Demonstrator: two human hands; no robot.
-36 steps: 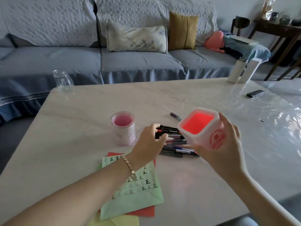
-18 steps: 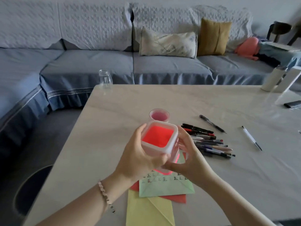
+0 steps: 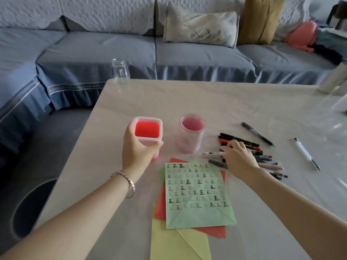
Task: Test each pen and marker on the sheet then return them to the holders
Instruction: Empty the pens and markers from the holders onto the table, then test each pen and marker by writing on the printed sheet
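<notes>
My left hand point(image 3: 136, 148) grips a square white holder with a red inside point(image 3: 147, 131), standing on the table left of a round pink holder point(image 3: 190, 135). My right hand point(image 3: 238, 158) lies over a pile of pens and markers point(image 3: 262, 156), fingers on a white marker point(image 3: 213, 153) that points left. Whether the fingers pinch it is unclear. A green sheet point(image 3: 197, 196) covered with test marks lies in front, on red paper point(image 3: 161, 201) and yellow paper point(image 3: 176, 244). Both holders look empty.
A dark pen point(image 3: 257, 134) and a white pen point(image 3: 307, 153) lie apart to the right on the pale table point(image 3: 244, 102). A clear glass jar point(image 3: 120, 72) stands at the far left corner. A white bottle point(image 3: 333, 77) stands far right. A grey sofa is behind.
The square holder went from both hands in front of me to the table on the left, held by my left hand alone. My right hand moved to the pen pile.
</notes>
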